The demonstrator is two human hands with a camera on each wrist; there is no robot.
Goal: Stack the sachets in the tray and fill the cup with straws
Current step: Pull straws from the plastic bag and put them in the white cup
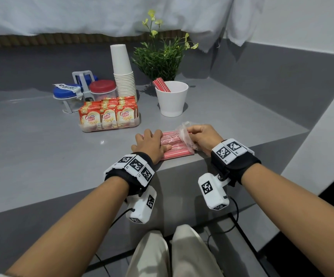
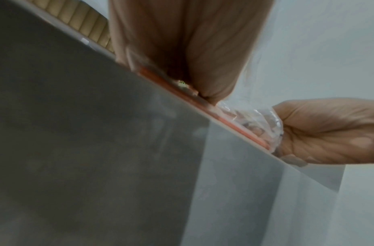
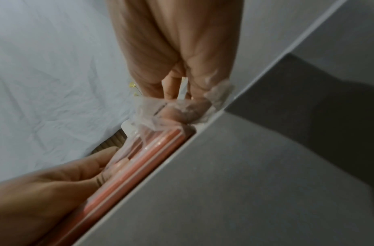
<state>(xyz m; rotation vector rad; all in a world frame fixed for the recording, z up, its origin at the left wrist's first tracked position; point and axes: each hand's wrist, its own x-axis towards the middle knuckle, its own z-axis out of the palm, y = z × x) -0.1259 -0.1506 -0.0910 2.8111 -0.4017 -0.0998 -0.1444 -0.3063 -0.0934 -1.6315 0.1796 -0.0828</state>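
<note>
A clear plastic bag of red straws (image 1: 174, 143) lies at the counter's front edge. My left hand (image 1: 151, 143) lies flat on the bag's left half, fingers straight, pressing it down. My right hand (image 1: 201, 137) pinches the crumpled open end of the bag (image 3: 171, 108) at its right side. A white cup (image 1: 171, 98) behind the bag holds a few red straws (image 1: 161, 85) leaning left. A clear tray (image 1: 110, 126) to the left is packed with upright orange Coffee mate sachets (image 1: 107, 112).
A tall stack of white paper cups (image 1: 123, 72) stands behind the tray. Jars with blue and red lids (image 1: 102, 88) sit in a rack at the left, one labelled coffee. A green plant (image 1: 160, 56) stands behind the cup. The counter edge (image 1: 182, 166) runs right under my wrists.
</note>
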